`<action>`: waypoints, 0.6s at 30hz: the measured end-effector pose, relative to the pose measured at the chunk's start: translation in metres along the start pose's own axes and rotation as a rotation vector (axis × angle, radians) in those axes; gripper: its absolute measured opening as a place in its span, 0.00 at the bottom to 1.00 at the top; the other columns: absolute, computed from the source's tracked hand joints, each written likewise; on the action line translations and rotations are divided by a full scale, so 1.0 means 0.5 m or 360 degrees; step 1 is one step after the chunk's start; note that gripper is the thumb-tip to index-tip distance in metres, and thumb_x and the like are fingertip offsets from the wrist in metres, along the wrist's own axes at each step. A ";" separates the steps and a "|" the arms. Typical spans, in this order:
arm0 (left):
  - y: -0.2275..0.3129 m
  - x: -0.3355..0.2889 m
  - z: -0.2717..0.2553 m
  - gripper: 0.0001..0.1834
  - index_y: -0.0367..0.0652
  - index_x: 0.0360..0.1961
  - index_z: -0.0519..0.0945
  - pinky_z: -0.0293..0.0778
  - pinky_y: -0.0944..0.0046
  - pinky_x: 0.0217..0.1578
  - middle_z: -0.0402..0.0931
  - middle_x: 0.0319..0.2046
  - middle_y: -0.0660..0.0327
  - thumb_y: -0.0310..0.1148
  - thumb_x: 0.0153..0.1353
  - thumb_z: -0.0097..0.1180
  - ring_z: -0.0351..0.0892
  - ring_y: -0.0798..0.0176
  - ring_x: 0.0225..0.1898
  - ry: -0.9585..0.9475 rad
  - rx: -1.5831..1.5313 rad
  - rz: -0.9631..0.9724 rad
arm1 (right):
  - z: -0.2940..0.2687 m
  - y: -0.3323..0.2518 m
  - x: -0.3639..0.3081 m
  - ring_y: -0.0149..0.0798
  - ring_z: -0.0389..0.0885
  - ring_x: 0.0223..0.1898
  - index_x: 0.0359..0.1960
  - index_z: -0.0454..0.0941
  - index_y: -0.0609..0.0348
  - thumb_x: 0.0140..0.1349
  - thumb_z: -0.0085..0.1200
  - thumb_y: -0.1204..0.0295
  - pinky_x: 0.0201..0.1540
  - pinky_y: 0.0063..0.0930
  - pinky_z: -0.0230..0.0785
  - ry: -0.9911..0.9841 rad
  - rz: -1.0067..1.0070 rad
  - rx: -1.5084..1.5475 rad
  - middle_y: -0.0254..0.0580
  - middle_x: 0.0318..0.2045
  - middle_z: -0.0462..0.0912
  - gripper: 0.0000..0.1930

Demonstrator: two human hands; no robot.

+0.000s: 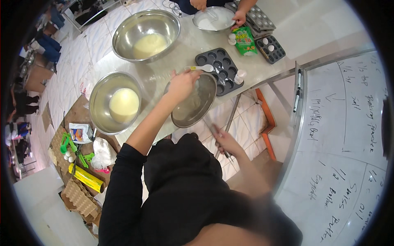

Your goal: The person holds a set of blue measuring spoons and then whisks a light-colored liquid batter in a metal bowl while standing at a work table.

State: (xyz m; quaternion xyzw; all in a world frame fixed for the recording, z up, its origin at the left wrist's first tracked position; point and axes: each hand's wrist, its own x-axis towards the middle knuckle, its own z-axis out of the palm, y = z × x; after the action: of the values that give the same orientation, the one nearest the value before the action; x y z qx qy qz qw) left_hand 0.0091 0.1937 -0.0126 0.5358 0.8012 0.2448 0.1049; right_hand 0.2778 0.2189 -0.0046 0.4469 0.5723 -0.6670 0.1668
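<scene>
A metal mixing bowl (196,107) is tilted at the table's near edge, in front of my body. My left hand (182,85) grips its far rim, fingers bent over the edge; the fingertips are partly hidden. Off to the bowl's right, my right hand (227,143) is closed around a metal whisk (228,155), blurred by motion. Left of the tilted bowl stands a steel bowl (95,104) with pale yellow batter (124,105). A larger steel bowl (120,35) behind it also holds pale batter. A white spoon (207,68) lies just beyond my left hand.
A dark muffin tin (217,61) with eggshells sits right of the bowl, near a green pouch (245,41). Across the table a person's hands (239,18) hold another bowl (213,25). A whiteboard (328,135) borders the right; egg trays (80,201) lie lower left.
</scene>
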 end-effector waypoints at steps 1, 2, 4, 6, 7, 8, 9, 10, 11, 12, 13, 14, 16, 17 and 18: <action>0.002 -0.001 0.007 0.16 0.57 0.53 0.73 0.56 0.28 0.53 0.77 0.46 0.60 0.39 0.65 0.43 0.71 0.54 0.55 0.0050 0.0035 0.0063 | -0.001 -0.006 -0.007 0.24 0.60 0.12 0.68 0.50 0.36 0.68 0.41 0.58 0.14 0.20 0.58 -0.0004 -0.0001 -0.0004 0.29 0.17 0.63 0.27; 0.002 -0.001 0.012 0.15 0.57 0.52 0.73 0.58 0.30 0.53 0.77 0.45 0.60 0.38 0.65 0.43 0.72 0.53 0.53 0.0099 0.0071 0.0126 | -0.005 -0.012 -0.022 0.23 0.60 0.12 0.68 0.51 0.37 0.68 0.41 0.57 0.14 0.18 0.58 -0.0246 0.0027 0.0046 0.29 0.18 0.64 0.27; 0.019 0.006 0.010 0.16 0.55 0.53 0.73 0.55 0.27 0.54 0.77 0.45 0.60 0.39 0.65 0.43 0.70 0.53 0.56 0.0032 0.0031 0.0109 | -0.033 0.005 -0.020 0.22 0.62 0.11 0.68 0.53 0.37 0.68 0.42 0.56 0.14 0.17 0.60 -0.0324 -0.0072 0.0054 0.29 0.18 0.66 0.27; 0.028 0.014 0.009 0.17 0.54 0.53 0.73 0.52 0.25 0.55 0.78 0.46 0.60 0.39 0.65 0.42 0.68 0.53 0.58 -0.0020 0.0005 0.0087 | -0.012 0.013 -0.001 0.22 0.61 0.11 0.67 0.53 0.37 0.68 0.42 0.55 0.14 0.17 0.60 -0.0151 -0.0067 -0.0049 0.29 0.18 0.66 0.27; 0.027 0.018 0.010 0.17 0.53 0.53 0.73 0.51 0.25 0.55 0.78 0.46 0.60 0.39 0.65 0.42 0.68 0.52 0.58 -0.0085 0.0030 0.0057 | 0.003 0.003 0.001 0.22 0.61 0.11 0.67 0.53 0.37 0.68 0.41 0.55 0.14 0.17 0.59 0.0017 -0.0070 -0.0160 0.29 0.18 0.65 0.27; 0.026 0.021 0.009 0.17 0.53 0.53 0.73 0.51 0.24 0.55 0.77 0.46 0.60 0.38 0.65 0.43 0.68 0.52 0.58 -0.0150 0.0056 0.0027 | 0.012 0.002 -0.025 0.22 0.60 0.11 0.68 0.51 0.37 0.68 0.42 0.56 0.14 0.17 0.59 -0.0336 0.0047 -0.0066 0.29 0.18 0.65 0.28; 0.021 0.018 0.011 0.17 0.53 0.53 0.73 0.51 0.24 0.55 0.77 0.46 0.60 0.38 0.65 0.43 0.68 0.52 0.58 -0.0157 0.0057 0.0022 | 0.006 0.004 -0.025 0.22 0.60 0.11 0.68 0.51 0.37 0.68 0.42 0.56 0.14 0.17 0.59 -0.0342 0.0053 -0.0063 0.29 0.18 0.65 0.28; 0.016 0.015 0.012 0.16 0.52 0.52 0.73 0.51 0.24 0.55 0.77 0.46 0.59 0.38 0.65 0.43 0.68 0.51 0.58 -0.0094 0.0046 0.0031 | -0.008 0.006 -0.027 0.22 0.60 0.12 0.68 0.51 0.36 0.68 0.42 0.56 0.14 0.17 0.59 -0.0285 0.0011 0.0061 0.29 0.18 0.66 0.28; 0.012 0.011 0.013 0.16 0.52 0.52 0.74 0.50 0.24 0.55 0.77 0.46 0.59 0.37 0.64 0.43 0.68 0.51 0.58 -0.0030 0.0037 0.0038 | -0.014 0.007 -0.025 0.22 0.59 0.12 0.68 0.51 0.36 0.68 0.43 0.57 0.14 0.17 0.58 -0.0228 -0.0030 0.0183 0.29 0.18 0.66 0.28; 0.015 0.014 0.012 0.16 0.52 0.52 0.74 0.50 0.24 0.55 0.77 0.46 0.59 0.37 0.64 0.43 0.68 0.51 0.58 -0.0032 0.0033 0.0041 | -0.001 0.003 -0.015 0.23 0.61 0.13 0.68 0.52 0.37 0.69 0.40 0.59 0.15 0.19 0.61 -0.0036 -0.0028 0.0325 0.29 0.17 0.64 0.26; 0.019 0.017 0.012 0.16 0.54 0.52 0.74 0.52 0.25 0.55 0.76 0.47 0.57 0.37 0.65 0.43 0.68 0.51 0.57 -0.0076 0.0047 0.0040 | 0.011 0.003 -0.021 0.23 0.61 0.13 0.68 0.52 0.37 0.69 0.40 0.59 0.15 0.19 0.61 -0.0033 -0.0026 0.0326 0.29 0.17 0.64 0.26; 0.023 0.021 0.012 0.15 0.56 0.51 0.73 0.55 0.27 0.54 0.75 0.47 0.55 0.37 0.65 0.44 0.69 0.51 0.56 -0.0120 0.0060 0.0038 | 0.023 0.004 -0.036 0.23 0.60 0.13 0.68 0.51 0.37 0.69 0.40 0.59 0.15 0.18 0.60 -0.0206 0.0031 0.0202 0.28 0.17 0.64 0.26; 0.022 0.016 0.013 0.15 0.56 0.52 0.73 0.55 0.27 0.55 0.75 0.47 0.56 0.37 0.65 0.44 0.69 0.51 0.56 -0.0092 0.0054 0.0029 | 0.024 -0.019 -0.067 0.23 0.60 0.12 0.68 0.51 0.35 0.69 0.40 0.60 0.14 0.19 0.60 -0.0422 0.0078 0.0180 0.28 0.16 0.64 0.26; 0.020 0.014 0.013 0.15 0.56 0.52 0.73 0.55 0.27 0.55 0.75 0.47 0.56 0.37 0.65 0.43 0.69 0.51 0.57 -0.0064 0.0046 0.0031 | 0.022 -0.018 -0.051 0.23 0.60 0.12 0.68 0.51 0.35 0.69 0.40 0.60 0.14 0.19 0.60 -0.0432 0.0084 0.0175 0.28 0.16 0.64 0.26; 0.026 0.013 0.015 0.15 0.56 0.52 0.73 0.55 0.27 0.55 0.75 0.47 0.56 0.37 0.65 0.43 0.69 0.51 0.57 -0.0075 0.0036 0.0038 | 0.018 -0.002 -0.032 0.23 0.60 0.12 0.68 0.51 0.35 0.69 0.41 0.60 0.14 0.19 0.60 -0.0169 0.0024 0.0234 0.28 0.16 0.64 0.26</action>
State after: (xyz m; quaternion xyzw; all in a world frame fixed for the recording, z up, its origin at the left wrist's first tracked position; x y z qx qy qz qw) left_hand 0.0199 0.2057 -0.0117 0.5522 0.7948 0.2241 0.1149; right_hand 0.2821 0.2062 0.0080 0.4263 0.5087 -0.7287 0.1687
